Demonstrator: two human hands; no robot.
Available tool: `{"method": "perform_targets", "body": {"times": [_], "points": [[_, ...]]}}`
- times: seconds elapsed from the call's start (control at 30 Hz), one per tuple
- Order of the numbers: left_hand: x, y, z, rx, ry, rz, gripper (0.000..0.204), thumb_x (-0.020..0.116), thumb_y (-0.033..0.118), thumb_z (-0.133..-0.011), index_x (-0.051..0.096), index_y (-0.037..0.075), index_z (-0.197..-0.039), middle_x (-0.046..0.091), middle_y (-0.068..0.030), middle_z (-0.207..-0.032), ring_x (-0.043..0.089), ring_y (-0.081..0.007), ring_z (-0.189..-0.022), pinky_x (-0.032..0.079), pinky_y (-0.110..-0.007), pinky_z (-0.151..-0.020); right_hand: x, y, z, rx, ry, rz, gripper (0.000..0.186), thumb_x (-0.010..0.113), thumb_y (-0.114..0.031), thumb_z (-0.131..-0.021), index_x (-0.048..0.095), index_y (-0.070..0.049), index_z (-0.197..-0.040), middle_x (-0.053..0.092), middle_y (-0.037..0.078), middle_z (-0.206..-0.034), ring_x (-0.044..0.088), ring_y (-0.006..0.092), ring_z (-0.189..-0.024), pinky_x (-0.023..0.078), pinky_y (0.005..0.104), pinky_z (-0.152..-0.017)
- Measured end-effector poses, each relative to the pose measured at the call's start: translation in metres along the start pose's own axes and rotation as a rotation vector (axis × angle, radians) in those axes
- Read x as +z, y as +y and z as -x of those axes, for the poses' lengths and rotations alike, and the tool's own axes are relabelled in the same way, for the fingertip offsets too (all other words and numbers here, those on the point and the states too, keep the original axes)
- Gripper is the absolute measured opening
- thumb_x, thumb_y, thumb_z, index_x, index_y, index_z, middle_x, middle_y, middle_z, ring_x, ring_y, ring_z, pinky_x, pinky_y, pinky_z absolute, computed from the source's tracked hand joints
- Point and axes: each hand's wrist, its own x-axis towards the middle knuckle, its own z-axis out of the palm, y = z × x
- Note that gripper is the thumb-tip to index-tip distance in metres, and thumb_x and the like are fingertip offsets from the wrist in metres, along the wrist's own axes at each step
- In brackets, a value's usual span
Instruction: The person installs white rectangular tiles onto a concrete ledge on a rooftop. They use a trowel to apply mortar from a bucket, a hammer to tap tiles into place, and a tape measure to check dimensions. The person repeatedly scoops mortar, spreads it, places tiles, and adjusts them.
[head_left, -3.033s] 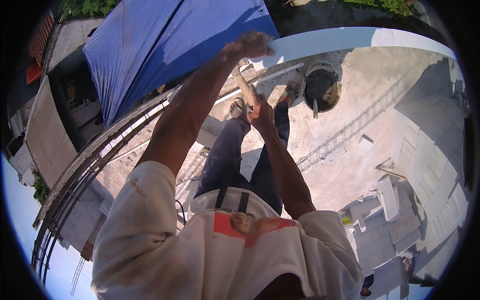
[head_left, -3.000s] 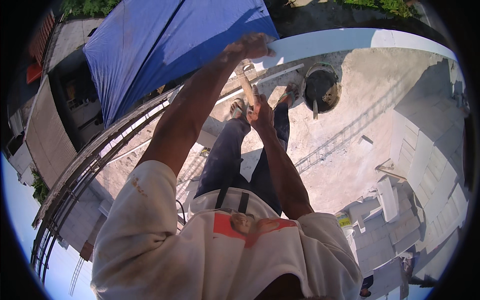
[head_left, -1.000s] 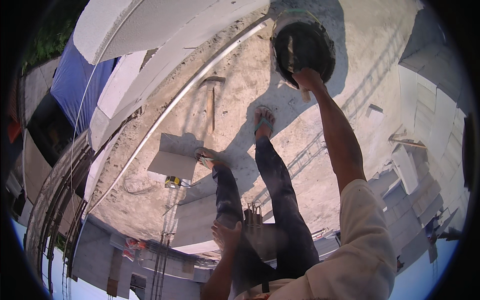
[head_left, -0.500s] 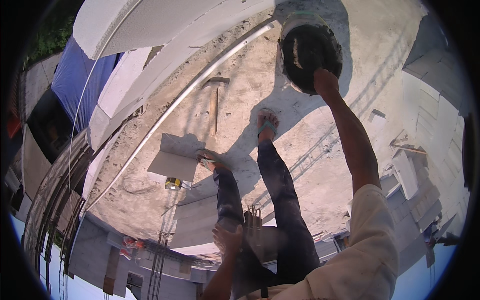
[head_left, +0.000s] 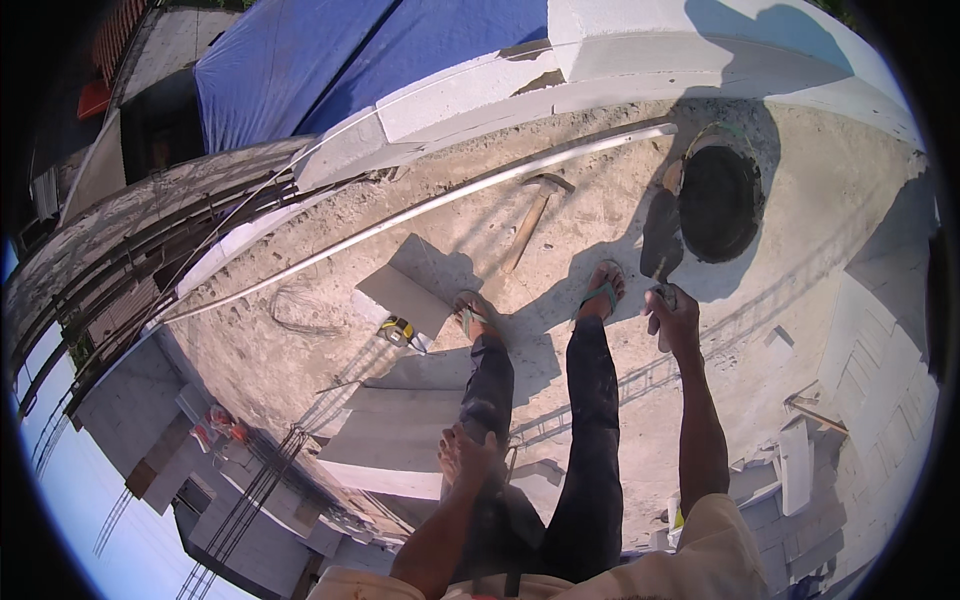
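Note:
My right hand (head_left: 677, 316) is closed round the handle of a trowel (head_left: 660, 235). Its dark blade points away from me, just left of a round black bucket (head_left: 722, 205) and apart from my body. Whether the blade carries any mix is hard to tell in the shadow. The bucket's inside looks dark. My left hand (head_left: 468, 456) lies on my left leg near the knee, fingers spread, holding nothing. Both my feet, in green-strapped sandals, stand on the rough concrete floor.
A hammer (head_left: 527, 230) lies beyond my feet, alongside a long white pipe (head_left: 430, 208). Left of my left foot are a grey block (head_left: 405, 300) and a yellow-black tape measure (head_left: 397, 331). A low white block wall (head_left: 640, 62) curves along the far edge; blocks are stacked at right.
My right hand has come back from over the bucket toward me, and the trowel now shows beside it. The view has swung left. My left hand stays on my leg.

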Motion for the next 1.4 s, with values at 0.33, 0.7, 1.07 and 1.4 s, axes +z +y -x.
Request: {"method": "perform_targets", "body": {"times": [0.33, 0.7, 1.07, 1.4], "points": [[-0.002, -0.023, -0.018, -0.032, -0.04, 0.073, 0.068, 0.073, 0.047, -0.086, 0.057, 0.007, -0.138, 0.057, -0.0175, -0.137, 0.055, -0.0382, -0.13, 0.043, -0.048, -0.111, 0.221, -0.087, -0.088, -0.705, 0.225, -0.215, 0.032, 0.071, -0.015, -0.096, 0.066, 0.004, -0.121, 0.065, 0.013, -0.092, 0.064, 0.0218, -0.078, 0.051, 0.0335, -0.067], [0.002, -0.062, -0.03, -0.087, -0.124, 0.139, 0.067, 0.072, 0.048, -0.087, 0.055, 0.011, -0.14, 0.058, -0.0133, -0.136, 0.055, -0.0356, -0.131, 0.044, -0.048, -0.11, 0.306, -0.078, -0.053, -0.95, 0.267, 0.538, 0.022, 0.073, -0.008, -0.091, 0.068, 0.001, -0.11, 0.069, 0.018, -0.104, 0.067, 0.0387, -0.098, 0.058, 0.0449, -0.082], [-0.004, -0.078, -0.036, -0.024, -0.135, 0.191, 0.07, 0.067, 0.048, -0.089, 0.052, 0.006, -0.143, 0.058, -0.0163, -0.138, 0.056, -0.0356, -0.13, 0.043, -0.047, -0.11, 0.399, -0.074, -0.033, -1.055, 0.168, 0.679, 0.026, 0.071, -0.009, -0.092, 0.067, -0.003, -0.117, 0.064, 0.014, -0.106, 0.067, 0.035, -0.096, 0.059, 0.0443, -0.077], [0.0, -0.086, -0.038, -0.003, -0.15, 0.199, 0.071, 0.065, 0.049, -0.09, 0.051, 0.004, -0.144, 0.058, -0.0182, -0.138, 0.056, -0.0363, -0.13, 0.044, -0.046, -0.11, 0.449, -0.068, -0.051, -1.137, 0.192, 0.938, 0.045, 0.062, 0.0, -0.089, 0.06, -0.002, -0.134, 0.06, 0.014, -0.112, 0.065, 0.0343, -0.097, 0.06, 0.0463, -0.074]]}}
